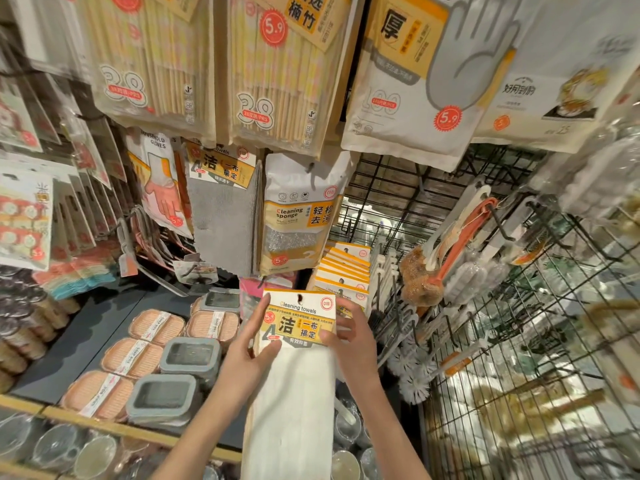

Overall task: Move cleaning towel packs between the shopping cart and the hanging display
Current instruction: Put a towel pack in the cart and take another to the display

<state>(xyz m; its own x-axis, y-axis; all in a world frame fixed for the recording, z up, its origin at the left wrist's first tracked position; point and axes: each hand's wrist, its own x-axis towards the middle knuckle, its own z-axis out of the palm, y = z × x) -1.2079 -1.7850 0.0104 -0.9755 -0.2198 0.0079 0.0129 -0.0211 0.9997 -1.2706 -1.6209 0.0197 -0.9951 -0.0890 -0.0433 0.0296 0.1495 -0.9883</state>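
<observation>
Both hands, left hand (254, 344) and right hand (349, 336), are pinching white cleaning towels pack (298, 341); hanging on peg row (346, 271) at 1 o'clock pending.

Two bare forearms are seen, with no sleeves, watch, bracelet or ring worn. The left hand (254, 344) and right hand (349, 336) are uncovered, and the fingernails are kept short and unpainted.

A white cleaning towel pack (294, 393) with a yellow header card stands upright near centre; more packs (346, 271) hang in a row just beyond, slightly right.
</observation>
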